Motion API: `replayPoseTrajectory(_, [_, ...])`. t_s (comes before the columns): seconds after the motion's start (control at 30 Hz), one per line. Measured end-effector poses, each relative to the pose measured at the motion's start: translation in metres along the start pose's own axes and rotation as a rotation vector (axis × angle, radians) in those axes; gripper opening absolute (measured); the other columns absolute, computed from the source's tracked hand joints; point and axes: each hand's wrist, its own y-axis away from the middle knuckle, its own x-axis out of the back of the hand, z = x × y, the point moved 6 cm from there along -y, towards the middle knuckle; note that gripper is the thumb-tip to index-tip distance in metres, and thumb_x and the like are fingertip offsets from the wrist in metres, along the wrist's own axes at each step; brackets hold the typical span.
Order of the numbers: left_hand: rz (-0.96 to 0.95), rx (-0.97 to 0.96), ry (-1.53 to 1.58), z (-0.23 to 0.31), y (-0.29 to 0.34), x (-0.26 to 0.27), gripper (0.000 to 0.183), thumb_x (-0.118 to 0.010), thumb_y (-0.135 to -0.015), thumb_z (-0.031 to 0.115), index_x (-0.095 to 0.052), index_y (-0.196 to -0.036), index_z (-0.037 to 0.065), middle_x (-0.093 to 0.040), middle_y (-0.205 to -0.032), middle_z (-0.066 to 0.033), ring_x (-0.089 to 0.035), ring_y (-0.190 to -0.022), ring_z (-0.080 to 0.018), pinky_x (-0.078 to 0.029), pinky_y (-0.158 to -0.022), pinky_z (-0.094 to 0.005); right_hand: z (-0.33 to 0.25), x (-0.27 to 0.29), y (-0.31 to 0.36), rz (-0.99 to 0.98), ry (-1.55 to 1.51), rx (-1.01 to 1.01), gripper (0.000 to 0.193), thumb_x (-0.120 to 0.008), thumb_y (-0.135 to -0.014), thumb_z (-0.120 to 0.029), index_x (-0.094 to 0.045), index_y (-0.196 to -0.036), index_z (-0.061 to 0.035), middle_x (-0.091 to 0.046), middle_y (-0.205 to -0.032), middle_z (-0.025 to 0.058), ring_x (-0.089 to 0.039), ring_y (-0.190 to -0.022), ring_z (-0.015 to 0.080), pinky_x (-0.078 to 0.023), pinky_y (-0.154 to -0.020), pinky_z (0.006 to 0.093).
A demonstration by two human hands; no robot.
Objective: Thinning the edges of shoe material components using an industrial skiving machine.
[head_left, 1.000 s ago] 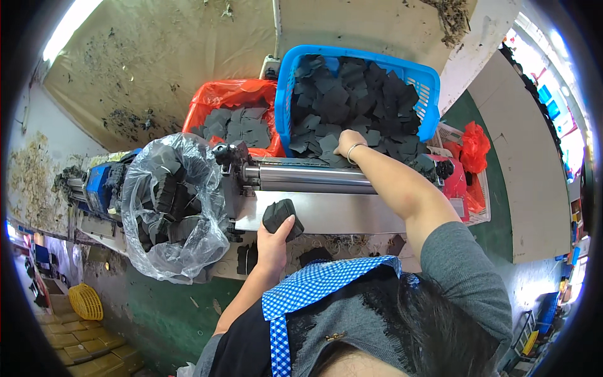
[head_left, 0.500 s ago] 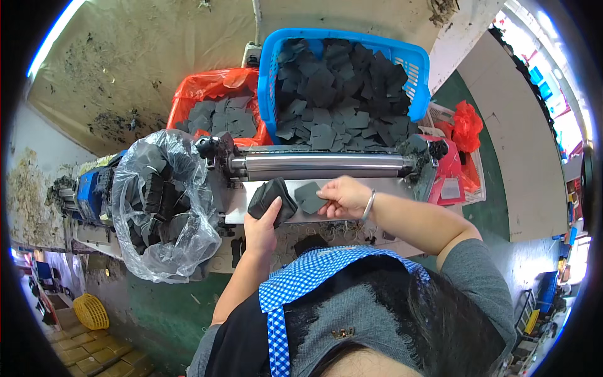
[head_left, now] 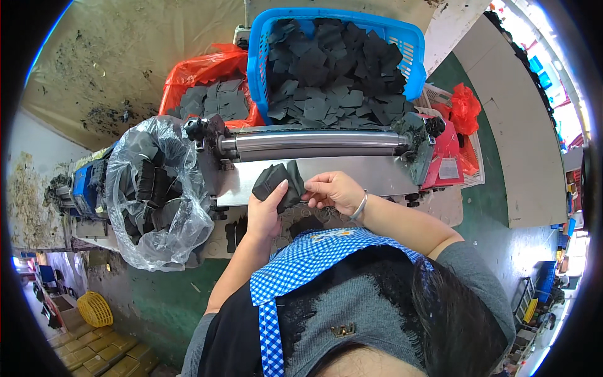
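My left hand [head_left: 265, 212] is closed round a stack of thin dark grey square pieces [head_left: 271, 181], its thumb lying on top. My right hand [head_left: 338, 191], with a bangle on the wrist, is closed in a pinch at the stack's right side, where a dark grey piece [head_left: 294, 178] tilts up from the rest. Its fingertips meet that piece's right edge; the other fingers curl below. Both hands are over the near edge of a flat metal plate [head_left: 370, 176]. Behind the plate runs a shiny metal roller [head_left: 314, 141] set in a machine.
A blue basket [head_left: 254, 69] heaped with dark pieces stands behind the roller. Left of it is a red-bag-lined container [head_left: 179, 78] with similar pieces. A clear plastic bag [head_left: 188, 232] holding stacked pieces sits left of the plate. A red bag [head_left: 465, 107] rests in a white crate at right.
The loose piece in my right hand has moved left against the stack, and it now tilts up there. The view has shifted, so the machine and baskets appear higher.
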Motion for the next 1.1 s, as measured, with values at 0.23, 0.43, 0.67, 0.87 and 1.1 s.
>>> replayPoseTrajectory(0.23, [0.078, -0.014, 0.104, 0.0, 0.003, 0.002, 0.026, -0.058, -0.085, 0.004, -0.054, -0.109, -0.001, -0.061, -0.099, -0.0089, -0.061, -0.087, -0.0179, -0.05, -0.078, -0.0305, 0.011, 0.01, -0.002, -0.01, -0.047, -0.085, 0.018, -0.055, -0.09, -0.021, -0.053, -0.094, -0.0026, -0.064, -0.078, 0.0106, -0.062, -0.064, 0.0135, -0.048, -0.054, 0.0208])
replayPoseTrajectory(0.43, [0.068, -0.176, -0.281, 0.005, -0.001, 0.008, 0.031, -0.064, -0.082, 0.006, -0.056, -0.111, -0.003, -0.061, -0.102, -0.0066, -0.057, -0.092, -0.0137, -0.046, -0.082, -0.0277, 0.006, 0.051, -0.014, 0.371, -0.106, 0.058, 0.026, -0.05, -0.093, -0.024, -0.044, -0.103, -0.0016, -0.062, -0.08, 0.0135, -0.062, -0.058, 0.0168, -0.049, -0.049, 0.0243])
replayPoseTrajectory(0.67, [0.06, -0.035, -0.134, -0.019, -0.004, 0.016, 0.03, -0.064, -0.08, 0.004, -0.056, -0.108, -0.003, -0.062, -0.099, -0.0088, -0.059, -0.087, -0.0148, -0.048, -0.079, -0.0278, 0.014, 0.037, -0.011, 0.196, 0.146, -0.017, 0.023, -0.052, -0.091, -0.023, -0.054, -0.089, 0.0003, -0.061, -0.07, 0.0083, -0.06, -0.053, 0.0142, -0.048, -0.045, 0.0248])
replayPoseTrajectory(0.87, [0.03, -0.081, -0.172, -0.006, 0.002, 0.001, 0.031, -0.063, -0.079, 0.0, -0.057, -0.109, -0.003, -0.062, -0.1, -0.0084, -0.06, -0.087, -0.0159, -0.049, -0.078, -0.029, 0.0, 0.025, -0.008, 0.155, 0.17, 0.142, 0.024, -0.059, -0.088, -0.023, -0.056, -0.093, -0.0002, -0.063, -0.076, 0.0077, -0.06, -0.057, 0.0122, -0.049, -0.05, 0.0233])
replayPoseTrajectory(1.1, [0.055, -0.012, -0.058, -0.009, 0.001, 0.0, 0.026, -0.064, -0.079, 0.001, -0.058, -0.104, -0.003, -0.063, -0.096, -0.0097, -0.061, -0.083, -0.0157, -0.05, -0.075, -0.0281, 0.005, 0.013, -0.01, 0.053, 0.066, 0.048, 0.018, -0.06, -0.087, -0.018, -0.058, -0.086, -0.0001, -0.062, -0.072, 0.0078, -0.062, -0.057, 0.0112, -0.047, -0.046, 0.0197])
